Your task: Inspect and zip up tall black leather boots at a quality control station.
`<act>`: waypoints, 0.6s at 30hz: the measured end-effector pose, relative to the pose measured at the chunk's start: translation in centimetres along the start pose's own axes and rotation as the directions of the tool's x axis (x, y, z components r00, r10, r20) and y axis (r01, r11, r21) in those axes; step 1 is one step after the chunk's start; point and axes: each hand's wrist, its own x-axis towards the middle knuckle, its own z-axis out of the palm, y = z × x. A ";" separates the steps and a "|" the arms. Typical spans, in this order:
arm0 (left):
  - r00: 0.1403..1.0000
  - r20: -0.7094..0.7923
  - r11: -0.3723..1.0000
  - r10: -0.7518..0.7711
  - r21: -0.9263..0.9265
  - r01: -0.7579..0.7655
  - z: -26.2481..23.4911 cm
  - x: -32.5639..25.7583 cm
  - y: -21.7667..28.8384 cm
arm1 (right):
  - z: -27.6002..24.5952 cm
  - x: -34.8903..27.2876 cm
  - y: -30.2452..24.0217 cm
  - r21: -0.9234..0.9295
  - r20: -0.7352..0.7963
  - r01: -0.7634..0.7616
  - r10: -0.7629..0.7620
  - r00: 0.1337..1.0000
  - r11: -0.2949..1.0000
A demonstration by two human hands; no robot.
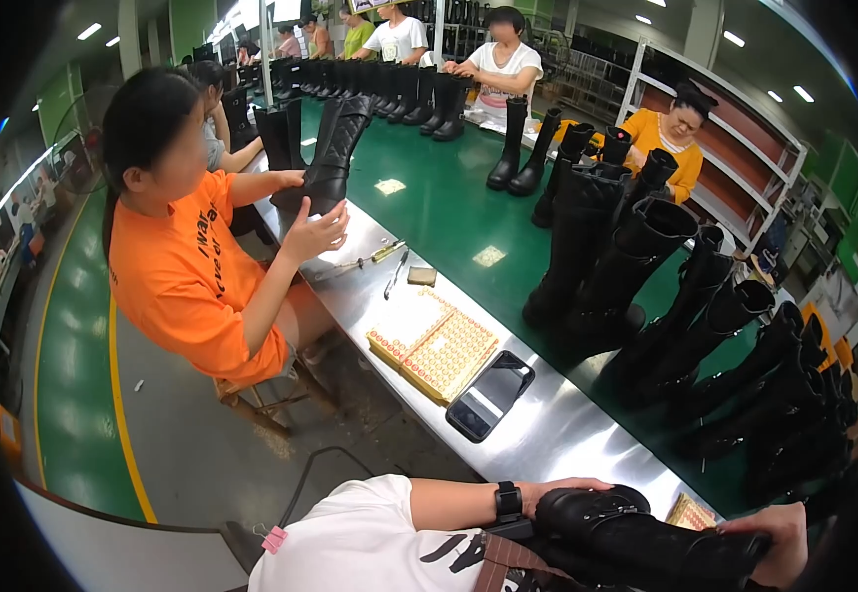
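While the black boot (636, 541) is held lengthwise across the lower right of the view, in front of the wearer's body, both ends are supported by hand. The foot end is held by the left hand (539, 496); its fingers are laid along the far side and are partly hidden by the boot. The top of the shaft is clasped by the right hand (786, 541), with the fingers closed over the edge. A dark wristwatch (509, 501) is worn on the left wrist. Just beyond the boot, a patterned yellow pad (691, 513) is partly covered. On the metal desk (572, 434), a smartphone (491, 397) is placed beside a stack of printed sheets (437, 347); a pen (397, 274) and a small brown block (422, 277) are located farther along. Upright boots (636, 252) are lined up on the green surface (429, 202). At left, another boot (336, 148) is handled by a co-worker in orange (197, 286).
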 end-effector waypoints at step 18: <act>0.933 -0.294 0.865 0.210 0.501 -0.037 2.6 2.9 9.4 | -14.8 -0.8 10.9 -0.625 -0.707 -0.142 -0.479 0.521 0.768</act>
